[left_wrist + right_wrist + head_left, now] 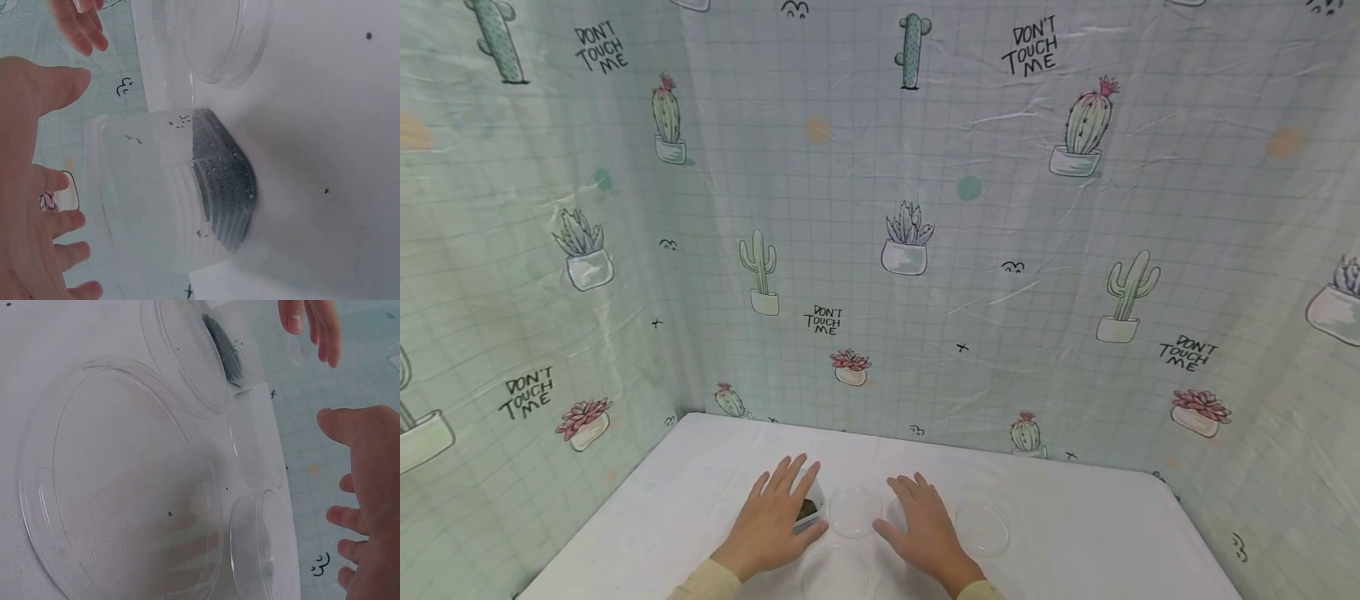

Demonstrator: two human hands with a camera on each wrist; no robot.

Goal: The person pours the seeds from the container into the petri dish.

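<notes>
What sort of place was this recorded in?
Probably a makeshift recording booth: cactus-print sheeting surrounds the back and sides of a white table, which holds clear round dishes and a plastic tub.

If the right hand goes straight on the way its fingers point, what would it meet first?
Probably the patterned curtain; the head view shows only table between it and the right hand, though depth and downward tilt are unclear.

head: bright, diffuse, sheen on curtain (857, 187) | wrist views: dimmer, hazy, soft shadows
</notes>
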